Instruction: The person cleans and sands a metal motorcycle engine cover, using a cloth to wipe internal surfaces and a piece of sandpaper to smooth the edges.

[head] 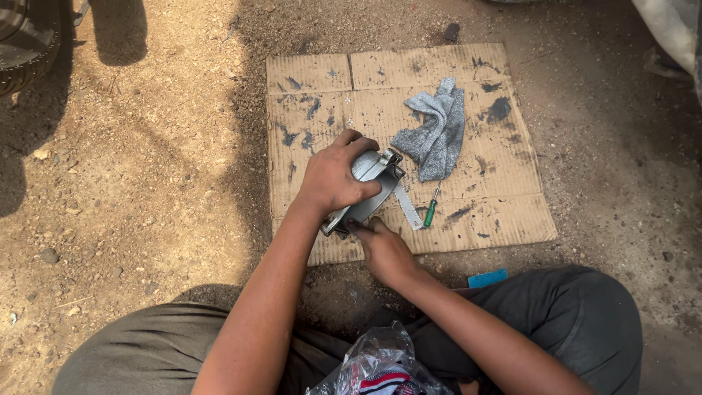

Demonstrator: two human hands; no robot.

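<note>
Above a crinkled plastic bag (380, 366), a grey metal part (363, 192) is clamped by left-hand (333, 178) fingers, steadied by right (384, 249) fingertips; slipping onto the cardboard (482, 197) seems possible.

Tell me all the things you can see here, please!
flat brown cardboard sheet: one, brown with dark smears, on the dirt ground in the middle
crumpled grey cloth rag: one, grey, on the cardboard, upper right of the hands
curved silver metal part: one, silver-grey, on the cardboard, under the hands
green-handled screwdriver: one, green handle, on the cardboard just right of the metal part
small blue flat piece: one, blue, on the ground by the right knee
clear crinkled plastic bag: one, clear with red and white inside, in the lap
black tyre: one, black, top left corner
left hand: one, gripping the metal part from above
right hand: one, touching the part's lower end
</note>
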